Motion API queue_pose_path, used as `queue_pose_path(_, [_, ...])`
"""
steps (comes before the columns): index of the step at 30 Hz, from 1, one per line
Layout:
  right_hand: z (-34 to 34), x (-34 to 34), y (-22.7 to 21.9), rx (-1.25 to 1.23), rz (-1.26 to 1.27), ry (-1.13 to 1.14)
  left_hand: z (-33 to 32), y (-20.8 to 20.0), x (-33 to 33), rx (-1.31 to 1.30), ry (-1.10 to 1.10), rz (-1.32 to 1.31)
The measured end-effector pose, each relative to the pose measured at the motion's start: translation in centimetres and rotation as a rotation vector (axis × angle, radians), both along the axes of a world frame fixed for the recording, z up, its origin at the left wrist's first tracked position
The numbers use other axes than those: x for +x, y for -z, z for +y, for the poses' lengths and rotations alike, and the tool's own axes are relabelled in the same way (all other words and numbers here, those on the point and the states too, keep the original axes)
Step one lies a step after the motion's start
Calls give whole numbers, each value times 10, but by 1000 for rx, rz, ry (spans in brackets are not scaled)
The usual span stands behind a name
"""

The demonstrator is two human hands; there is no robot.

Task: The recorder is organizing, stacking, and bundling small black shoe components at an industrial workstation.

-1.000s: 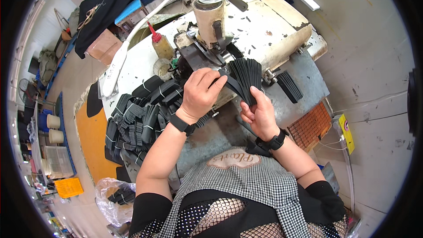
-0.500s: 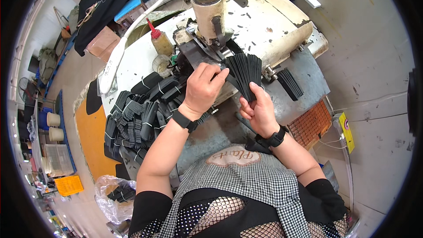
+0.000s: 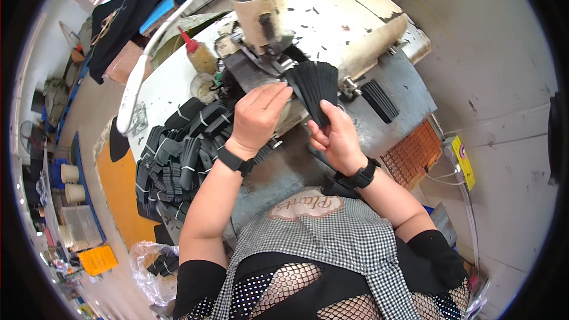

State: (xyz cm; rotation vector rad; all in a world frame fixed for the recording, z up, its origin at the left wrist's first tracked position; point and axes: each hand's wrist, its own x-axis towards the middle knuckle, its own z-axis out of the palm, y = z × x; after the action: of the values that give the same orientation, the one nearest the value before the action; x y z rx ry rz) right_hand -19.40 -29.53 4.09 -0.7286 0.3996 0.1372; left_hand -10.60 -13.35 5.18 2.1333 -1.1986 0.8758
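Head view: the right hand (image 3: 336, 137) has its grip clamped on the fan of black strips (image 3: 317, 86), near the machine (image 3: 255, 21); the left hand (image 3: 256, 114) is by the machine, but I cannot tell if its grip is together; a loose pinch could let strips slide out, and fingers too close could get hurt; black scraps (image 3: 315, 10) dot the white bench (image 3: 169, 80); a pale wall (image 3: 498, 71) stands at right.

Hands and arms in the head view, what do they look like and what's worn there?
The left hand and right hand are ungloved. A wide black wristband circles the left wrist, a bulky black wristband the right. Short black fabric sleeves end near the elbows.
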Motion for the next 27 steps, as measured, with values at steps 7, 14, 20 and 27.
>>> queue_pose_path(7, [-17, -15, -10, -222, -242, -27, -10, -10, -38, -212, 174, 1335])
queue_pose_path(14, [-32, -27, -1, 119, -191, -637, -36, -30, -53, -714, 569, 1810])
queue_pose_path(20, [-43, -37, 12, 208, -240, -630, -59, -31, -62, -513, 308, 1739])
queue_pose_path(27, [-58, -41, 37, -684, -356, -393, -49, -27, -48, -420, 150, 1417])
